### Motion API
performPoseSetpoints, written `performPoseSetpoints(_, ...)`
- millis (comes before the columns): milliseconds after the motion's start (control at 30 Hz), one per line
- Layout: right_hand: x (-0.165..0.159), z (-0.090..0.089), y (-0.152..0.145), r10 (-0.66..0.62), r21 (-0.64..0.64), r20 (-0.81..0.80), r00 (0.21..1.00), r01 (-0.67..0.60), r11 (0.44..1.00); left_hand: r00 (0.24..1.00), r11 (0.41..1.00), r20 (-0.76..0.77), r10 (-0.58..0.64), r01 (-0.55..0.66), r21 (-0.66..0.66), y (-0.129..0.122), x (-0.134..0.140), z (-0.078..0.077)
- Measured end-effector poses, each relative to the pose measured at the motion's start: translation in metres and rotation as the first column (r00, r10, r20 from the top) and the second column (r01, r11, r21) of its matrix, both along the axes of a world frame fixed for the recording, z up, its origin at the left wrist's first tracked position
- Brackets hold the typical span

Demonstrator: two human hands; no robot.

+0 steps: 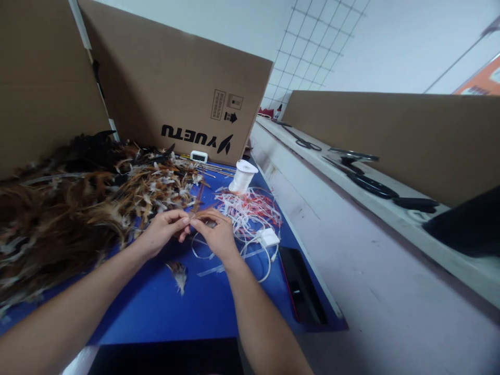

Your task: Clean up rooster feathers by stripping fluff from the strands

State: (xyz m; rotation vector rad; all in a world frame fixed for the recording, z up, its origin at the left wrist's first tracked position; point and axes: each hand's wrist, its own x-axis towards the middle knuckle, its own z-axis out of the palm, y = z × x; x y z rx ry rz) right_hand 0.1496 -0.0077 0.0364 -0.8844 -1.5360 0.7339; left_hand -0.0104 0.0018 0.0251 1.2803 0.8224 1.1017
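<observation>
Over the blue table top (156, 317), my left hand (166, 229) and my right hand (216, 232) meet, fingertips pinched close together. Brown feathers (200, 200) stick up and out from between them, so both hands grip the bunch. The exact spot where the fingers press is too small to make out. Just below the hands lies a loose feather (178, 276) with a pale fluffy end. To the left spreads a big heap of brown, black and white feathers (97, 203). Close to my right hand is a tangle of white and red strands (250, 211).
A spool of white ribbon (242, 177) stands behind the strands. A white charger (269, 237) with its cable and a black phone (302, 286) lie on the right. Cardboard panels (175, 78) rise behind. Scissors (307, 144) rest on the white ledge (390, 208). A small digital display (199, 156) stands at the back.
</observation>
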Motion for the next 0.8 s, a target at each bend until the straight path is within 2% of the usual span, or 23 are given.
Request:
performPoseSetpoints(100,0.005,0.002,0.001,-0.028,-0.058,0.007,1.0,0.029,0.998,0.998,0.999,0.043,0.04,-0.04,0.005,0.0,-0.001,0.002)
performPoseSetpoints(233,0.015,0.002,0.007,-0.149,-0.084,0.047,0.988,0.152,0.985,0.984,0.994,0.143,0.106,-0.106,-0.012,0.001,-0.006,0.007)
performPoseSetpoints(333,0.021,-0.004,0.012,-0.227,-0.017,0.219,0.949,0.236,0.972,0.959,0.988,0.239,0.155,-0.15,-0.039,0.003,-0.01,0.011)
performPoseSetpoints(400,0.022,-0.009,0.014,-0.258,0.056,0.374,0.891,0.255,0.965,0.941,0.983,0.282,0.186,-0.18,-0.046,0.005,-0.012,0.013)
performPoseSetpoints(500,0.02,-0.015,0.014,-0.27,0.141,0.562,0.782,0.23,0.963,0.926,0.976,0.31,0.215,-0.21,-0.05,0.006,-0.014,0.015)
performPoseSetpoints(567,0.017,-0.018,0.013,-0.271,0.173,0.634,0.725,0.209,0.963,0.924,0.976,0.317,0.215,-0.212,-0.046,0.006,-0.014,0.015)
performPoseSetpoints(800,0.008,-0.023,0.009,-0.127,0.165,0.764,0.632,-0.001,0.986,0.927,0.976,0.307,0.216,-0.213,-0.046,0.007,-0.014,0.012)
